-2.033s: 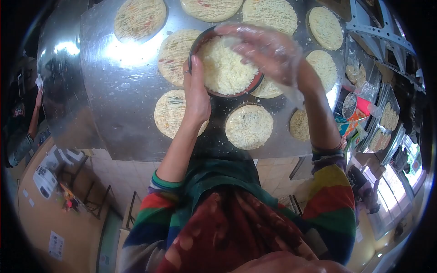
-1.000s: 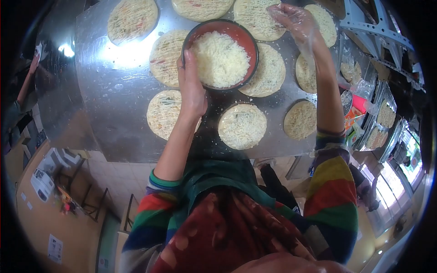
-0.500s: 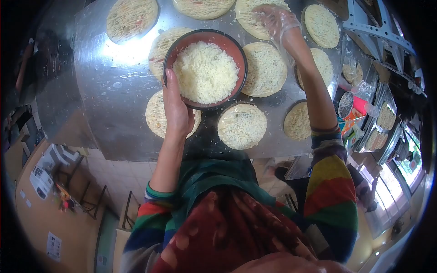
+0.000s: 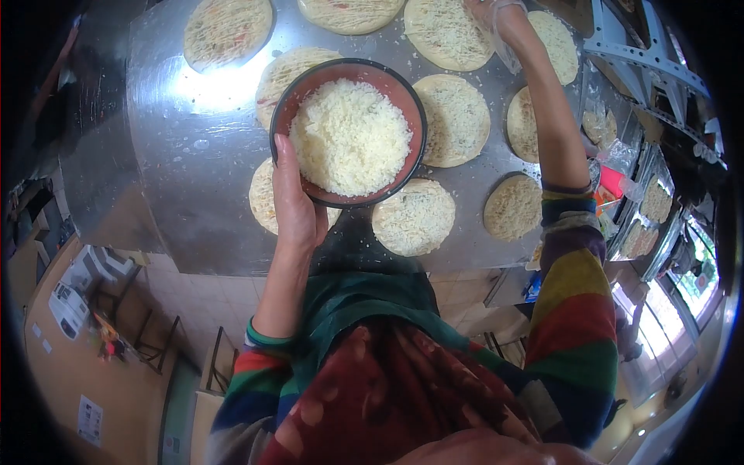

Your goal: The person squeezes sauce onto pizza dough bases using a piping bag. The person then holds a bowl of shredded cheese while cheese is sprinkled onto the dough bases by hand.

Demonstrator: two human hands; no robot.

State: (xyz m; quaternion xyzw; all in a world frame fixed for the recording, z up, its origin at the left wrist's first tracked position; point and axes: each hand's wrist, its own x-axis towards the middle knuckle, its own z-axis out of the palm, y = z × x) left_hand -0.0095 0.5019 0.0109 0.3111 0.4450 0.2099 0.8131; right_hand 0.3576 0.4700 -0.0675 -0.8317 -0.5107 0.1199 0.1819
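Observation:
My left hand [image 4: 298, 205] grips the side of a reddish-brown bowl [image 4: 413, 108] with a dark rim, thumb over the edge. Grated white cheese [image 4: 353, 139] nearly fills it. My right hand [image 4: 496, 14], in a clear plastic glove, is at the top edge of the view, beside a cheese-topped pizza base [image 4: 449, 35]; its fingers are partly cut off and blurred. Below the right hand lies another cheese-covered pizza base [image 4: 453, 120]. A further one [image 4: 415, 225] sits just under the bowl, and the bowl partly covers two pizza bases streaked with sauce [image 4: 267, 93].
The bases rest on a shiny metal table [image 4: 194, 201] dotted with crumbs. More pizza bases [image 4: 229, 31] lie at its far left and right [image 4: 513, 208]. A perforated metal frame [image 4: 647, 50] and a red-handled item [image 4: 612, 180] stand beyond the right edge.
My right hand has moved up and slightly right, off the top-middle pizza base to its right side. My left hand has brought the bowl slightly closer to me.

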